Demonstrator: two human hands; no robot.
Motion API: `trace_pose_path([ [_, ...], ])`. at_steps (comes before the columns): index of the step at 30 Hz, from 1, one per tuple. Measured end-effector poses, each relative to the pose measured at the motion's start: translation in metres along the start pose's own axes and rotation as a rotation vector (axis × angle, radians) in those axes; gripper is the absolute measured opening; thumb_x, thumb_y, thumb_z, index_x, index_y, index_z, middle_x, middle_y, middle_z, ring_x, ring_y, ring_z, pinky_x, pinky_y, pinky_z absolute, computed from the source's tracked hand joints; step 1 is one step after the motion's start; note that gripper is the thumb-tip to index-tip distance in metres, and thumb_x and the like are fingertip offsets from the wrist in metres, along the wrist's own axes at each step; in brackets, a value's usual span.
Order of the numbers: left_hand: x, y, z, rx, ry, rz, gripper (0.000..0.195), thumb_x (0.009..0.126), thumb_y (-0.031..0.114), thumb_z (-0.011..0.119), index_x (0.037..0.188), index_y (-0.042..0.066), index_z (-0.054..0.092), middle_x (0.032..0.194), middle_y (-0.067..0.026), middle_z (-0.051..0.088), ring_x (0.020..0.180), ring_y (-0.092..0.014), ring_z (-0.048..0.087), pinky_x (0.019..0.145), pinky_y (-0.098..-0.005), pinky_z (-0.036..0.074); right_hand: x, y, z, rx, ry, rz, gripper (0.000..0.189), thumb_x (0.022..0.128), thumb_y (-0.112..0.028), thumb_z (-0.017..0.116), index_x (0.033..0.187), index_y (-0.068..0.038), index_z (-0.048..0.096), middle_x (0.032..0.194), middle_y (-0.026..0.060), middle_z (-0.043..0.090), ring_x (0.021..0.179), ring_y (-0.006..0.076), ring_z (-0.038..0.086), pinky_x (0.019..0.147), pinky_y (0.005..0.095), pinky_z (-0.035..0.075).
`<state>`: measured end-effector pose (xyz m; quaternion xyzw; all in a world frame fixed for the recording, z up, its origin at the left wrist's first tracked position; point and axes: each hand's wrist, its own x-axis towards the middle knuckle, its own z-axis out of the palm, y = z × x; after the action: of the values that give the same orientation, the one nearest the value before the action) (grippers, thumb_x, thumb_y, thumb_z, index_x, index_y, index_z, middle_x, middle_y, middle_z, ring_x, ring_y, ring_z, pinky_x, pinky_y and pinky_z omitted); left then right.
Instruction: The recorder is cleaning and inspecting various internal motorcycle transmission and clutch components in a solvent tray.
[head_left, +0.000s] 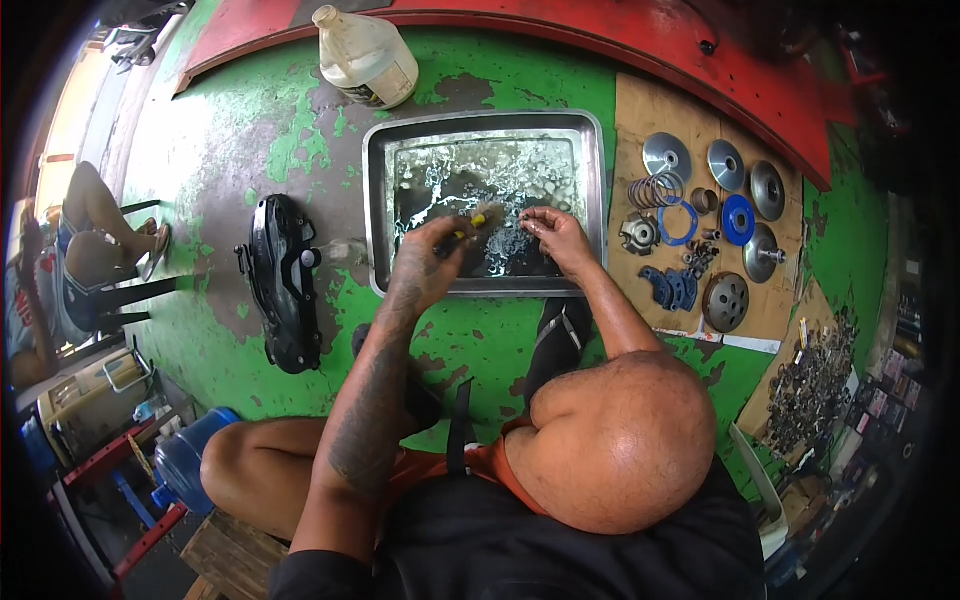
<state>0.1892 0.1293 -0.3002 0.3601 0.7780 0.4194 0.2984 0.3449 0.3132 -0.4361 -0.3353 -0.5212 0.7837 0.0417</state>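
Note:
Over a metal tray (370, 217) of dark liquid with foam on it, my left hand (439, 244) grips a brush (489, 216) with a yellow and black handle, its bristles pointing right. Facing it across the tray, my right hand (559, 234) pinches a small dark part (526, 216) between thumb and fingertips. The fingers mostly hide that part, so its kind is unclear. A short gap separates the bristles from the right fingertips. The tray's floor is hard to make out beneath the liquid.
Cardboard (637, 105) on the right bears scooter clutch parts, including a coil spring (656, 191), a blue disc (738, 220) and a clutch bell (726, 302). A black engine cover (283, 285) lies left; a plastic jug (369, 60) stands behind the tray. A person (97, 247) sits far left.

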Motion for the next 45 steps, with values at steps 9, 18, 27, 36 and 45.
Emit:
trace_pose_path([
  [9,-0.005,0.027,0.006,0.022,-0.136,0.083,0.019,0.088,-0.004,0.069,0.104,0.005,0.069,0.119,-0.0124,0.071,0.112,-0.027,0.069,0.095,-0.0357,0.055,-0.002,0.004,-0.001,-0.098,-0.019,-0.054,0.027,0.095,-0.004,0.064,0.122,-0.006,0.067,0.107,-0.0012,0.07,0.086,0.0051,0.061,0.067,0.0223,0.048],
  [18,0.0,-0.004,-0.001,-0.192,-0.05,-0.084,0.014,0.094,0.003,0.068,0.108,0.005,0.07,0.098,-0.0032,0.075,0.088,-0.009,0.065,0.079,-0.0267,0.052,-0.006,0.006,-0.01,-0.074,-0.005,-0.06,0.024,0.098,-0.014,0.067,0.121,-0.007,0.068,0.105,-0.0014,0.072,0.085,0.0027,0.06,0.063,0.0212,0.044],
  [27,-0.021,-0.026,0.02,0.276,-0.028,-0.047,0.019,0.086,0.003,0.069,0.104,0.005,0.069,0.105,-0.0154,0.072,0.094,-0.03,0.071,0.081,-0.0385,0.057,-0.004,0.006,-0.007,0.098,-0.019,-0.051,0.019,0.101,-0.017,0.064,0.117,-0.011,0.071,0.099,-0.0039,0.071,0.077,-0.0008,0.054,0.053,0.0184,0.031],
  [36,-0.005,0.019,0.021,-0.051,-0.045,0.066,0.018,0.087,-0.004,0.069,0.103,0.003,0.069,0.108,-0.0118,0.073,0.098,-0.024,0.072,0.084,-0.0338,0.057,0.002,0.018,-0.01,-0.191,0.121,-0.285,0.025,0.096,-0.001,0.064,0.121,-0.004,0.066,0.104,-0.0017,0.069,0.09,0.0054,0.061,0.079,0.0225,0.05],
  [45,0.006,0.017,0.004,0.002,-0.106,0.103,0.018,0.09,-0.007,0.066,0.104,0.003,0.068,0.124,-0.01,0.071,0.109,-0.019,0.068,0.092,-0.0322,0.055,0.0,0.004,-0.018,-0.151,0.042,-0.329,0.029,0.09,0.006,0.066,0.118,-0.002,0.064,0.107,0.0001,0.068,0.1,0.0078,0.061,0.089,0.0243,0.049],
])
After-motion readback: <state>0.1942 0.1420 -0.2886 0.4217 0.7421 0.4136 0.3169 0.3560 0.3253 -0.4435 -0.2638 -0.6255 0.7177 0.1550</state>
